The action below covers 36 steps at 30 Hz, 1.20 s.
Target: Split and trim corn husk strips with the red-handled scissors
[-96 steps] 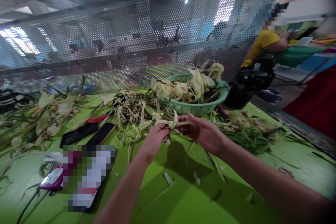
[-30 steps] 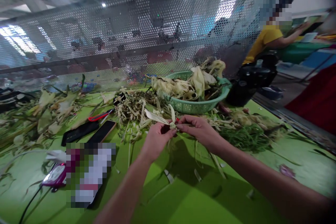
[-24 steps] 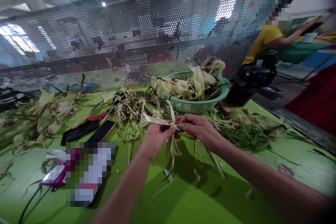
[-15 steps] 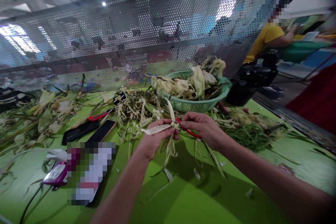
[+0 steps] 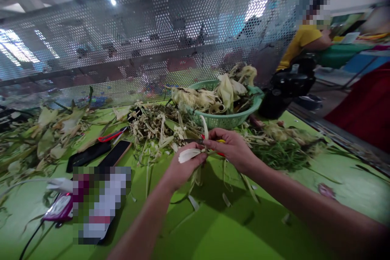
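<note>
Both my hands meet over a bright green table [image 5: 219, 231]. My left hand [image 5: 181, 167] is closed on a bundle of pale dried husk strips [image 5: 189, 154], whose flat ends fan out to the left while thinner strands hang below. My right hand [image 5: 231, 149] pinches the same bundle from the right, with one strip [image 5: 204, 123] standing upright. A bit of red and yellow shows under the right fingers; I cannot tell what it is.
A teal plastic basket [image 5: 227, 120] heaped with husks stands behind my hands. Piles of husk scraps [image 5: 155, 124] and green stalks [image 5: 283, 152] surround it. Two phones [image 5: 114, 155] lie left. A perforated metal screen [image 5: 137, 48] backs the table. A person in yellow [image 5: 300, 42] sits far right.
The fanned husk ends have swung from pointing up-left to lying lower and flatter. My hands stay pinched together and have drifted slightly right. The hanging strands dangle lower than before.
</note>
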Each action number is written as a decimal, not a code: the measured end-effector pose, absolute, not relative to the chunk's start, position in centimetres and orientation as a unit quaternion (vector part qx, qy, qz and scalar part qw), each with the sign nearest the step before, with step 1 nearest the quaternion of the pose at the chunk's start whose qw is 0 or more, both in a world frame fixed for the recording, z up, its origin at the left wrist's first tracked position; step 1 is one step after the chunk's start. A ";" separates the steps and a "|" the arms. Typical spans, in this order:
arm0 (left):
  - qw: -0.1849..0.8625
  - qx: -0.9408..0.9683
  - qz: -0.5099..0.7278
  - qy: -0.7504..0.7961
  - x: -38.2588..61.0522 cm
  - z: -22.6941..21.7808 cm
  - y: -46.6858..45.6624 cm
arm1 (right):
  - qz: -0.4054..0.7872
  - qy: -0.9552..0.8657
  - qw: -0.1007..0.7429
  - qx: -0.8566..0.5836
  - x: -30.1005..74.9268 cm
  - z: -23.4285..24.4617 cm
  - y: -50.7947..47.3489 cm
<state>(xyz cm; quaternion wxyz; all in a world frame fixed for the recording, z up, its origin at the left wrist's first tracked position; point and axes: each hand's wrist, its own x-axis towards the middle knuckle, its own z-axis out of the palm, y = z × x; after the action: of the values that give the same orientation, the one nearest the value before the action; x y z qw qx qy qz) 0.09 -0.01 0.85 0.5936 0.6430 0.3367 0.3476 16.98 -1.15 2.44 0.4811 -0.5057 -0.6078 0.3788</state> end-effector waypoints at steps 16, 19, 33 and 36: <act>0.664 0.422 0.506 0.354 -0.1 -0.1 0.8 | 0.089 -0.714 0.494 -0.488 17.6 3.0 -1.2; 0.660 0.419 0.509 0.360 0.0 0.0 0.8 | 0.098 -0.773 0.426 -0.459 16.4 2.8 -2.1; 0.629 0.497 0.468 0.372 0.4 0.6 0.0 | -0.092 -0.794 0.250 -0.546 15.4 1.6 -2.8; 0.636 0.512 0.450 0.362 0.4 0.6 -0.1 | -0.086 -0.793 0.255 -0.546 15.5 1.6 -2.7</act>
<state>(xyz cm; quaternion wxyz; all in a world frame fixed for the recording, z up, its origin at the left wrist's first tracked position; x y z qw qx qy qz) 0.42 -0.06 0.63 0.6355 0.5123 0.3621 0.4500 15.52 -2.65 1.60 0.2553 -0.5457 -0.7935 -0.0860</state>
